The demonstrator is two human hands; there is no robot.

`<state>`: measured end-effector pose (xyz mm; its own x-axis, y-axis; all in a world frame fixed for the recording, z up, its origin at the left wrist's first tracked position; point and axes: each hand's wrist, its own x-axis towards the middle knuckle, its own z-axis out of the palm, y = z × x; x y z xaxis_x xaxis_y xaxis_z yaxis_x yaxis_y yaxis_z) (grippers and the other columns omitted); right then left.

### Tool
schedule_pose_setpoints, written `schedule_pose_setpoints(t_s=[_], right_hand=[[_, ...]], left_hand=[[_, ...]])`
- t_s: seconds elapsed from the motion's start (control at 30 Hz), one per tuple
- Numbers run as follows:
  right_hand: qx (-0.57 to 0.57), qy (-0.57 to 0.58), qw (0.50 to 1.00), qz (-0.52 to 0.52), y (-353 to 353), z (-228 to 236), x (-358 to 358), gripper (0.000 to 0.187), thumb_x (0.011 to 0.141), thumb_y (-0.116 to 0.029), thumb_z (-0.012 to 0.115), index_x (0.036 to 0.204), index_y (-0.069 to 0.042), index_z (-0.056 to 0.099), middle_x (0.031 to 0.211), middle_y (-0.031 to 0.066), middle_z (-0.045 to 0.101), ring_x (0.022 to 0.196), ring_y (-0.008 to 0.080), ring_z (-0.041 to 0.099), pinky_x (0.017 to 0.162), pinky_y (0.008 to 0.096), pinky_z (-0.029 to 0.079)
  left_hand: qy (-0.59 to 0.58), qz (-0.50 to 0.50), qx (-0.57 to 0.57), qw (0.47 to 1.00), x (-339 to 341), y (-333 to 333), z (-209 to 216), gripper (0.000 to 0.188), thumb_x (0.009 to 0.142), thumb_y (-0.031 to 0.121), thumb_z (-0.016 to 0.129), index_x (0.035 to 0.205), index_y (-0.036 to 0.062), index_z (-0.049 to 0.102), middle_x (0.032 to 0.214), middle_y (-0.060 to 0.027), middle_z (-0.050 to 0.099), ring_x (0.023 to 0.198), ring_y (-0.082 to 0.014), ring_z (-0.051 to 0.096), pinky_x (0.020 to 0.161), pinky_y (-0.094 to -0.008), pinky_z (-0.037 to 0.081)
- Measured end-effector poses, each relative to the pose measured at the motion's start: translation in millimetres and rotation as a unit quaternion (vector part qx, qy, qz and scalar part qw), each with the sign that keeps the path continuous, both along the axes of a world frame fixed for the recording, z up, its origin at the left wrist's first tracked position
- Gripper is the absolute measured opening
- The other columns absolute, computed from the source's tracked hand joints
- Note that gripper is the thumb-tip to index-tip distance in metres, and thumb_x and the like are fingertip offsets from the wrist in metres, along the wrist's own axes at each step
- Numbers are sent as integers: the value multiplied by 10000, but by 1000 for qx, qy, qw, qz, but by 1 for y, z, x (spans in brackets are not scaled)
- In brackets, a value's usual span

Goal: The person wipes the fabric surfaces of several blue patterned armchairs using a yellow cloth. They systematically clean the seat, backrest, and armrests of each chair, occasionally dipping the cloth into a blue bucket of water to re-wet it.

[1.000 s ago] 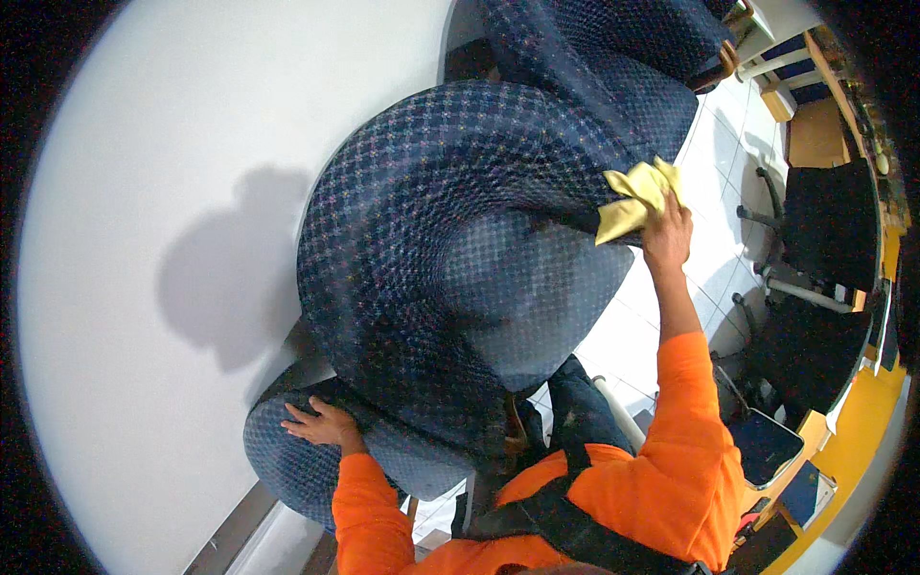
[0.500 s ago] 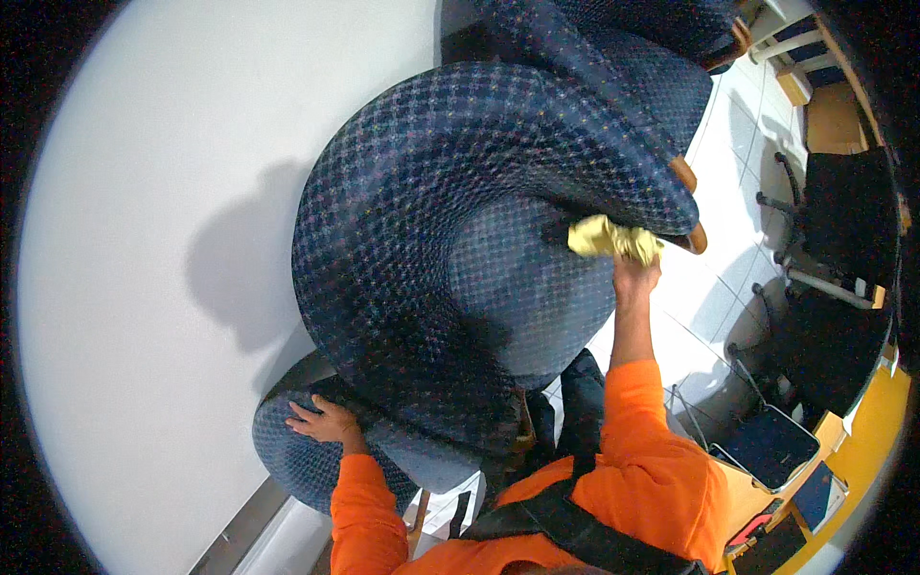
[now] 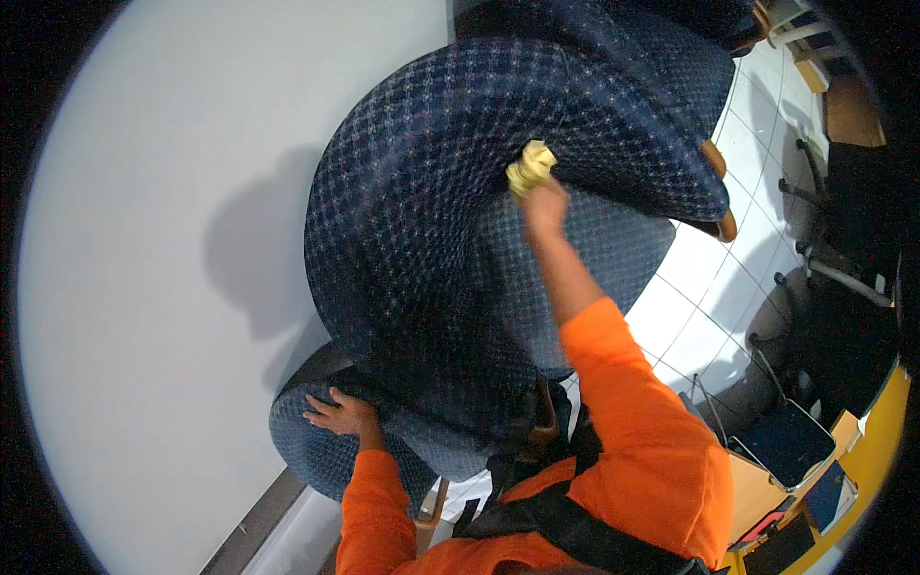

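Observation:
In front of me stands a rounded tub armchair point(image 3: 402, 144) in dark blue patterned fabric, with a curved backrest and a lighter-looking seat cushion point(image 3: 613, 240). My right hand point(image 3: 546, 206) grips a crumpled yellow cloth point(image 3: 532, 168) against the inner side of the backrest, just above the seat. At the lower left, my left hand point(image 3: 343, 415) lies with spread fingers on a second blue upholstered chair point(image 3: 307, 450), near its back edge, holding nothing.
A white wall point(image 3: 144, 192) runs along the left. More blue upholstery point(image 3: 661, 77) stands behind the armchair. On the right are a white tiled floor point(image 3: 680, 287), black office chairs point(image 3: 853, 211), a metal-framed folding chair point(image 3: 781, 446) and a yellow-edged table point(image 3: 886, 422).
My right hand has carried the yellow cloth from the armchair's right arm, leftward and farther away, to the inner backrest. My left hand stays on the lower chair; the whole view has shifted slightly.

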<state>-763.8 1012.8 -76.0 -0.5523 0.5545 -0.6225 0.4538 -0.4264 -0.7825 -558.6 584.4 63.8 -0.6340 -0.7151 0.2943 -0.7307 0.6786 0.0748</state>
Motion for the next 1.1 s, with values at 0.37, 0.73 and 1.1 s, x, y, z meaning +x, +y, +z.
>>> schedule_pose_setpoints(t_s=[0.37,0.73,1.1], right_hand=[[-174,162,825,-512,6,51,-76,289,951,-205,518,1113,0,642,1054,161,677,1019,270,622,892,359,472],[-279,284,910,-118,125,-39,80,484,1009,-347,369,1102,19,672,1049,202,697,959,337,682,834,455,555],[290,-6,904,313,-115,-134,16,296,929,-228,556,1105,-14,658,1046,141,698,939,299,670,829,420,533]], left_hand=[[-1,9,8,1000,1,-5,-6,654,965,505,502,1519,178,383,1590,-291,182,1447,-481,232,1133,-606,260],[-2,3,8,1000,0,3,-3,656,955,458,524,1519,154,384,1585,-307,174,1450,-500,201,1144,-595,242],[-3,2,-5,1000,2,-1,-1,643,955,423,540,1519,156,383,1576,-317,193,1452,-486,209,1155,-579,234]])
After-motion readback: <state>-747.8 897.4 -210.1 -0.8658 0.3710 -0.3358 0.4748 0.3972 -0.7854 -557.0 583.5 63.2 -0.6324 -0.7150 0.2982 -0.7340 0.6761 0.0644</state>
